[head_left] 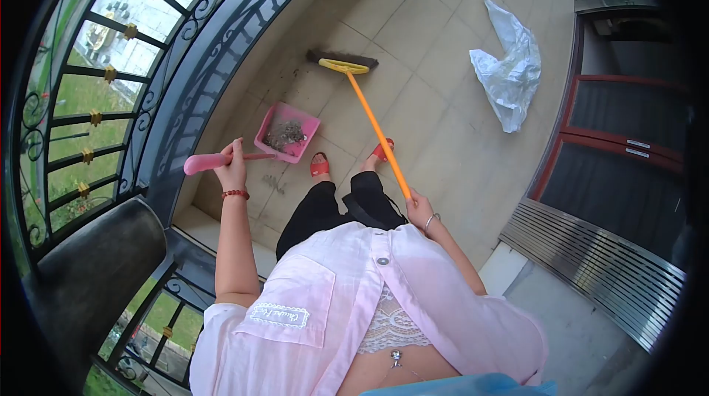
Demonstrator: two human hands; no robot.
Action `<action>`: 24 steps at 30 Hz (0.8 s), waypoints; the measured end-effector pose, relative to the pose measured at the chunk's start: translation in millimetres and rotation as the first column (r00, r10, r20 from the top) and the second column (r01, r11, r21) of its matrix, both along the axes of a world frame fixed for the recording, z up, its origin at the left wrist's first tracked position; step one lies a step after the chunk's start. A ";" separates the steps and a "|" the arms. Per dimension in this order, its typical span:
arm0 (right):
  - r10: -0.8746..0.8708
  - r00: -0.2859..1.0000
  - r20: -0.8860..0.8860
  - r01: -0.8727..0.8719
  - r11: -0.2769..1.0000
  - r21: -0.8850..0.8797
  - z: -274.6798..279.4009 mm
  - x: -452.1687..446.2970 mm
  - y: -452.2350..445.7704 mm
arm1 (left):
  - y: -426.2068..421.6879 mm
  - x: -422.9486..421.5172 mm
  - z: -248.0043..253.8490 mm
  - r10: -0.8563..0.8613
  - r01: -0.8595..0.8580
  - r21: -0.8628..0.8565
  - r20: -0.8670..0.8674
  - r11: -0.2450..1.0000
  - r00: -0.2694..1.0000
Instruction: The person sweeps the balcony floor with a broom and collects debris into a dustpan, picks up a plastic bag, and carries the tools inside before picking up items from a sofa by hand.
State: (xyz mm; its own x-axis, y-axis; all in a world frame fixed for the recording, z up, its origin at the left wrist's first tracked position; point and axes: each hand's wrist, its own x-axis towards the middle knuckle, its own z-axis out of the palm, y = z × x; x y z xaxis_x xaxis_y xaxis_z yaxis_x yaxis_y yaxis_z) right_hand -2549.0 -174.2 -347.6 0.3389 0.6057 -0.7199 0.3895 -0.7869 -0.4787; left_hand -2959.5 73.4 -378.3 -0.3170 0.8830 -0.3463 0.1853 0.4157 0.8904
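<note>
My left hand [233, 167] is closed around the pink handle of a dustpan [313, 130]. The pan rests on the tiles in front of my feet, with a heap of grey dust and debris inside it. In my right hand [419, 211] I grip the orange pole of a broom [374, 124]. Its yellow head with dark bristles lies on the floor beyond the dustpan, apart from it. Dark specks of dirt are scattered on the tiles around the bristles.
A crumpled white plastic bag [509, 67] lies on the floor to the right. Along the left runs a black metal railing [92, 71] with gold ornaments. At the right are a dark red-framed door [565, 111] and a ribbed metal sill [598, 267].
</note>
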 end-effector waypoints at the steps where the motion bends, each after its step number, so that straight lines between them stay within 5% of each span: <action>1: 0.067 0.997 0.035 -0.069 0.996 0.049 -1.3 -4.0 -10.0 | 0.6 -2.2 4.8 -0.016 0.015 -0.018 -0.050 1.000 0.999; 4: 0.221 0.959 0.178 -0.239 0.968 0.082 -5.2 9.2 -10.7 | -7.0 -16.7 15.4 0.038 -0.039 -0.016 -0.045 0.999 0.998; 6: 0.113 0.982 0.152 -0.097 0.989 -0.111 31.7 -0.7 57.2 | -18.1 -28.7 14.9 0.068 -0.069 -0.019 -0.041 0.997 0.997; 8: 0.154 0.963 0.222 -0.158 0.987 0.002 -9.1 14.0 103.1 | -31.6 -41.3 2.0 0.066 -0.063 0.068 -0.037 0.996 0.997; 13: 0.273 0.939 0.207 -0.258 0.961 -0.099 -43.8 -9.0 186.6 | -63.6 -46.9 3.5 0.148 -0.147 0.030 -0.035 0.989 0.988; 18: 0.575 0.754 0.318 -0.602 0.798 -0.016 -66.8 -9.9 97.1 | -89.0 -61.2 20.3 0.238 -0.238 -0.018 0.015 0.971 0.971; 22: 0.652 0.711 0.263 -0.648 0.753 -0.115 14.4 5.6 67.0 | -133.4 -73.1 24.7 0.319 -0.317 0.036 -0.048 0.948 0.947; 24: 0.621 0.741 0.254 -0.671 0.680 0.297 -2.0 51.9 50.9 | -162.4 -75.9 19.7 0.373 -0.369 0.065 -0.071 0.927 0.925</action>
